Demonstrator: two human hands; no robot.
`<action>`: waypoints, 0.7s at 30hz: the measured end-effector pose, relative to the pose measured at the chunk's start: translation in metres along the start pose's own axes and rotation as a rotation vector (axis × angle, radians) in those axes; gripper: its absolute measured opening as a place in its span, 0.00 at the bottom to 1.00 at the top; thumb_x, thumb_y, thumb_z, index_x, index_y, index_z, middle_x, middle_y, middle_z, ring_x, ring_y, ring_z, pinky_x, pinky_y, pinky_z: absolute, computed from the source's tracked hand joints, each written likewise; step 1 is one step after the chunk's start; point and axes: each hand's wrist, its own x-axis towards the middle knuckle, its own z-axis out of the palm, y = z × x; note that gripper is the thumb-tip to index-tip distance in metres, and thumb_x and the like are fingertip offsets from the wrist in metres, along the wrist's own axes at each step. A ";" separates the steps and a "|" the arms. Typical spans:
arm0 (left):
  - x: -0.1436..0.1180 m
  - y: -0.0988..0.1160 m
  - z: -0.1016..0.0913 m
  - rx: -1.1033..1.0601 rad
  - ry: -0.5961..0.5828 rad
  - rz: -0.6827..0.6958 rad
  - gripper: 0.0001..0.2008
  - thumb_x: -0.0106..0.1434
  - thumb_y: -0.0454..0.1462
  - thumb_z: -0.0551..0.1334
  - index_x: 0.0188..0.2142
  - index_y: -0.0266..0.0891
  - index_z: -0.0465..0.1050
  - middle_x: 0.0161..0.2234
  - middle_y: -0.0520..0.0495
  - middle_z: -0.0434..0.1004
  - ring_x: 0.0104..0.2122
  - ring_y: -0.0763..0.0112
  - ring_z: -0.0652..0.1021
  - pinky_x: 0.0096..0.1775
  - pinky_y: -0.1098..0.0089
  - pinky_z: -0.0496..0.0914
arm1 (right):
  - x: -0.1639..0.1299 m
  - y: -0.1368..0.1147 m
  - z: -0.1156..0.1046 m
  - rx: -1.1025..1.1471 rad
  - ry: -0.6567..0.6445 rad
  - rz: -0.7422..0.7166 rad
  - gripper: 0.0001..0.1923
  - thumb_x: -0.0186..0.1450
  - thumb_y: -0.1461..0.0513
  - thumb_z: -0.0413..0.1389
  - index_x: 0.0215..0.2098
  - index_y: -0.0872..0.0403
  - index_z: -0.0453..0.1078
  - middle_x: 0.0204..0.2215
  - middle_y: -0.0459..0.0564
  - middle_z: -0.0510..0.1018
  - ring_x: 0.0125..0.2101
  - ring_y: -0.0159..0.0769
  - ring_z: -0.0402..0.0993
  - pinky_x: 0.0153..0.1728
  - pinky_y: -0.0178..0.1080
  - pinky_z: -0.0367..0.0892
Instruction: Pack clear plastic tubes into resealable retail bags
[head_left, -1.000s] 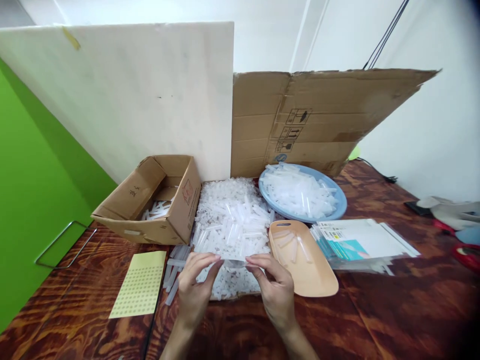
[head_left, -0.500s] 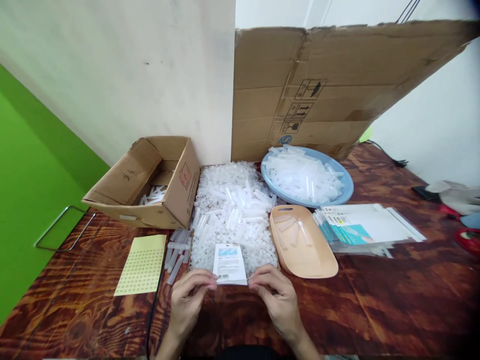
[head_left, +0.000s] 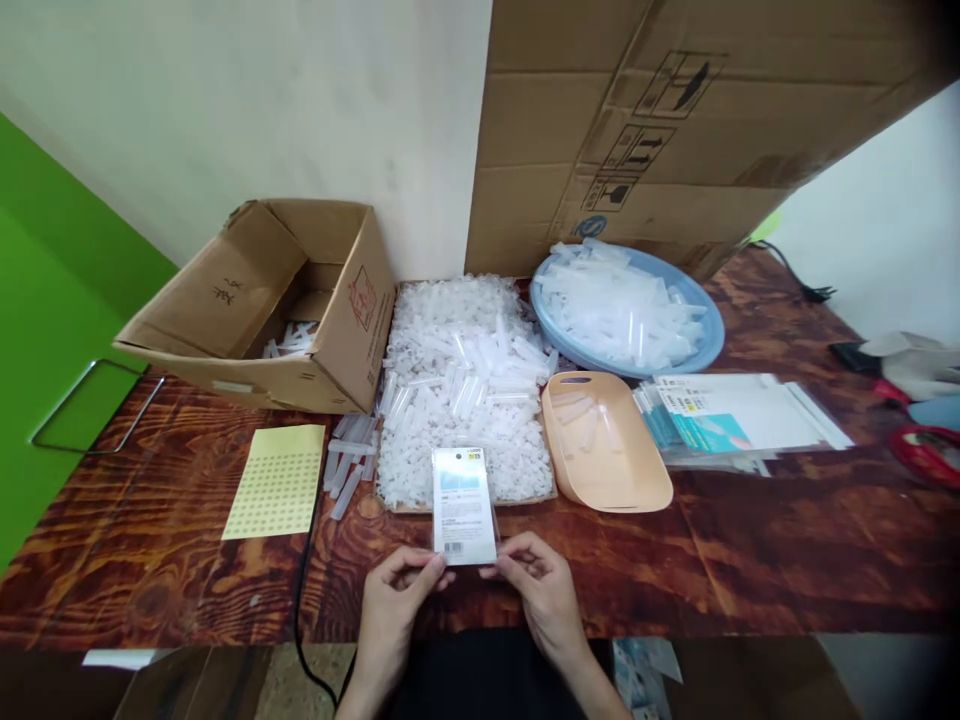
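Note:
My left hand (head_left: 396,595) and my right hand (head_left: 541,590) together pinch the lower edge of a small printed plastic packet (head_left: 463,506), held upright over the front edge of the wooden table (head_left: 750,560). Its white back with a barcode faces me. Just behind the packet lies a big heap of clear plastic tubes (head_left: 461,385). A peach tray (head_left: 609,445) with a few tubes sits to the right of the heap.
A cardboard box (head_left: 270,300) with tubes stands at the left, a yellow sticker sheet (head_left: 277,480) in front of it. A blue bowl (head_left: 628,310) of tubes and a stack of packets (head_left: 739,418) lie at the right. Cardboard sheets lean behind.
Both hands drew back toward the table's front edge and turned the packet from flat to upright. The camera tilted down.

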 end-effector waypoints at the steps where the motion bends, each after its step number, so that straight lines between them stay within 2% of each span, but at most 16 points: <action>1: 0.001 -0.001 -0.001 0.007 0.005 0.005 0.14 0.54 0.44 0.75 0.30 0.34 0.80 0.29 0.45 0.83 0.31 0.62 0.83 0.38 0.68 0.78 | 0.001 0.002 -0.001 -0.017 0.024 0.009 0.12 0.59 0.56 0.69 0.31 0.55 0.74 0.28 0.51 0.83 0.26 0.41 0.82 0.34 0.39 0.75; 5: 0.002 0.001 -0.001 0.008 0.001 -0.001 0.16 0.55 0.46 0.74 0.29 0.34 0.80 0.28 0.44 0.84 0.31 0.61 0.84 0.38 0.67 0.78 | 0.004 0.007 0.000 -0.075 0.115 0.016 0.15 0.58 0.54 0.70 0.28 0.56 0.73 0.22 0.49 0.81 0.22 0.40 0.81 0.29 0.37 0.74; 12: 0.001 0.004 0.004 0.003 -0.005 -0.006 0.16 0.58 0.48 0.71 0.31 0.35 0.77 0.29 0.45 0.83 0.33 0.59 0.85 0.41 0.65 0.78 | 0.005 0.006 0.005 -0.145 0.149 0.026 0.16 0.62 0.52 0.66 0.30 0.56 0.72 0.25 0.51 0.82 0.23 0.42 0.82 0.29 0.36 0.73; 21: 0.006 -0.004 0.008 0.068 0.022 -0.022 0.18 0.61 0.50 0.67 0.30 0.38 0.71 0.28 0.46 0.83 0.31 0.60 0.85 0.36 0.68 0.77 | 0.006 0.000 0.012 -0.215 0.200 0.041 0.17 0.62 0.51 0.66 0.30 0.55 0.71 0.24 0.50 0.81 0.22 0.39 0.81 0.28 0.35 0.72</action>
